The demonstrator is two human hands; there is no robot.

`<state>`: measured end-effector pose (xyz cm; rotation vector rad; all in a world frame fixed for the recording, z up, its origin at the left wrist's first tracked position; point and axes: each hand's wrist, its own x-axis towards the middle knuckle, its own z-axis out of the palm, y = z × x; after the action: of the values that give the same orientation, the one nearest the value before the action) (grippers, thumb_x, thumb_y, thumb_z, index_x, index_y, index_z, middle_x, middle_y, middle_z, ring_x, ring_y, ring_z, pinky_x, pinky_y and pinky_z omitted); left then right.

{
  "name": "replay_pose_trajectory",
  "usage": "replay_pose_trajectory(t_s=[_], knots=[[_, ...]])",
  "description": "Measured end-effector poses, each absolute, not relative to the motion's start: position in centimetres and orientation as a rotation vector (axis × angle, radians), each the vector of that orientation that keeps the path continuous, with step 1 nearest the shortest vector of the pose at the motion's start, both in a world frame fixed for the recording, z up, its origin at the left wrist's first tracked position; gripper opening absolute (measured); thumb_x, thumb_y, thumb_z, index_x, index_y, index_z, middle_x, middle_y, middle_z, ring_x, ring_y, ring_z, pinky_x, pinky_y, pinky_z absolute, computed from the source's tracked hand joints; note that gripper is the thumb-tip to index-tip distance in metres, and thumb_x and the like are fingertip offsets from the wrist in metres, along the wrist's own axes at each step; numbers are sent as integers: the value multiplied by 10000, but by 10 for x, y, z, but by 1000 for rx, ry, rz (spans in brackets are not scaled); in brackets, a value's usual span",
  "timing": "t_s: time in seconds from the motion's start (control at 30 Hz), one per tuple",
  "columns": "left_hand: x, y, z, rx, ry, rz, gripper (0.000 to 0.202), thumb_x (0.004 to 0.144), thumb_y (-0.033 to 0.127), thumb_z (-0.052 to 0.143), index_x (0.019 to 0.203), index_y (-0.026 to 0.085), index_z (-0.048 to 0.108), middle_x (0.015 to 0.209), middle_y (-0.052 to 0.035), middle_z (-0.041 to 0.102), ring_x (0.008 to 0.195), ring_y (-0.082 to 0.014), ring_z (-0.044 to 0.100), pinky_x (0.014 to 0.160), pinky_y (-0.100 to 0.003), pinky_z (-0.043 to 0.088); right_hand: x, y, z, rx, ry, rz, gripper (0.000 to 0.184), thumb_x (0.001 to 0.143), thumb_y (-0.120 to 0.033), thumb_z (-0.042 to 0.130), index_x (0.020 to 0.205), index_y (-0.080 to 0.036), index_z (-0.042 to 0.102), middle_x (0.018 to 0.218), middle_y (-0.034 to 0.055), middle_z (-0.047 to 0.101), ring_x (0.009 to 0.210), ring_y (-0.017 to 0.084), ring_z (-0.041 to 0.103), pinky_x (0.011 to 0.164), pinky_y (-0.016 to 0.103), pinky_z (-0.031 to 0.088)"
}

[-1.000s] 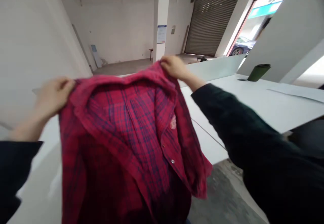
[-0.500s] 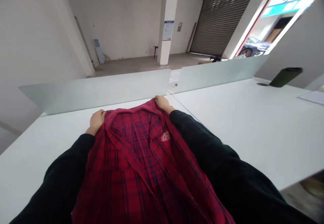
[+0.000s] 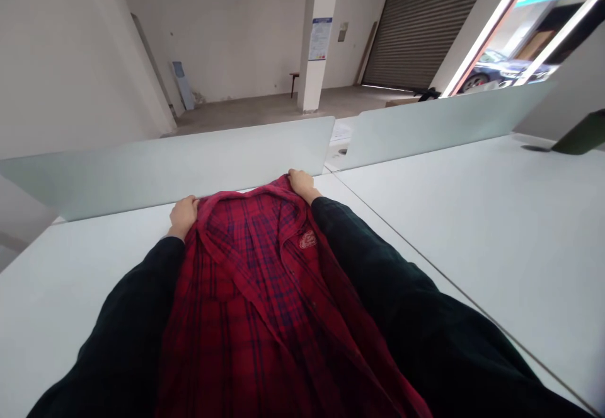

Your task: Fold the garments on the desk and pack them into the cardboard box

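A red plaid flannel shirt (image 3: 250,279) lies spread on the white desk (image 3: 70,292), its collar away from me and its front opening upward. A small embroidered badge (image 3: 307,239) shows on its chest. My left hand (image 3: 183,216) grips the collar's left corner, and my right hand (image 3: 302,185) pinches the right corner. Dark sleeves run along both sides of the shirt. The shirt's lower part passes out of view at the bottom edge.
Frosted glass partitions (image 3: 165,166) stand just beyond the collar along the desk's far edge. A second white desk (image 3: 496,235) adjoins on the right, with a dark green bottle (image 3: 581,133) at the far right edge. Beyond lie a concrete floor, a pillar and a roller shutter.
The shirt has come down from the air and now lies flat on the desk. Both hands have lowered with the collar and stay on it.
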<state>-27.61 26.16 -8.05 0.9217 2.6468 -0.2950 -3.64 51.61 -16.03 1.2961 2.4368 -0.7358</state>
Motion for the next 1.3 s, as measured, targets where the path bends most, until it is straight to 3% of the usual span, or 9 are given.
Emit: replay_pose_trajectory(t_s=[0.17,0.3,0.4,0.47,0.6,0.8,1.07,1.2,1.3], knots=[[-275,266,-97,927,2675,-302,405,961,349,318,1124,171,643,1162,-183,652,1075,-320,608,855,-409,469,-42,513,-176,1280,2442,-740,365,1004,-257,349,1262,-142,580,1208,209,633,1111,276,619,889,371,479],[-277,271,-89,995,2776,-266,439,962,379,332,1227,143,591,1272,-208,564,1155,-348,553,926,-442,450,-36,520,-162,1296,2531,-732,393,987,-261,378,1328,-147,536,1318,185,565,1183,279,569,948,375,465],[-277,270,-69,1110,2796,-261,445,948,366,369,1260,128,578,1286,-214,548,1202,-369,504,974,-470,424,-23,526,-129,1272,2667,-758,431,942,-181,423,1354,-113,527,1323,178,570,1186,255,563,992,339,439],[-272,262,-54,1144,2725,-285,446,942,380,379,1261,144,583,1283,-198,554,1213,-368,492,985,-477,416,-10,520,-100,1159,2737,-801,393,923,-154,439,1278,-104,599,1260,161,627,1141,243,593,983,317,435],[-252,225,-29,1188,2520,-357,483,916,439,422,1305,189,561,1311,-173,535,1237,-352,485,1018,-478,400,29,474,-39,790,2758,-1008,270,896,-150,507,1077,-140,706,1074,100,721,981,204,657,879,272,450],[-206,144,5,1309,2360,-202,540,889,462,441,1355,202,526,1344,-155,498,1266,-303,491,1083,-455,372,80,386,21,286,2663,-1290,138,889,-183,587,933,-164,717,870,47,722,761,149,636,725,243,412],[-133,60,69,1174,2436,-97,705,857,633,402,1415,205,457,1385,-153,474,1207,-325,544,1051,-485,426,76,345,0,319,2558,-1182,296,904,-429,600,830,-162,703,817,58,700,725,154,605,642,243,343],[-100,32,90,1089,2465,-65,608,830,609,437,1332,279,528,1353,-109,529,1169,-306,579,1033,-459,458,77,348,-16,376,2583,-1217,109,840,-221,603,781,-166,675,726,10,652,648,116,542,614,228,311],[-81,17,98,1014,2512,-13,572,806,591,445,1284,299,558,1298,-109,571,1125,-303,610,1007,-449,485,79,354,-22,334,2562,-1339,131,805,-132,539,718,-159,632,649,-24,580,588,92,470,597,217,296]])
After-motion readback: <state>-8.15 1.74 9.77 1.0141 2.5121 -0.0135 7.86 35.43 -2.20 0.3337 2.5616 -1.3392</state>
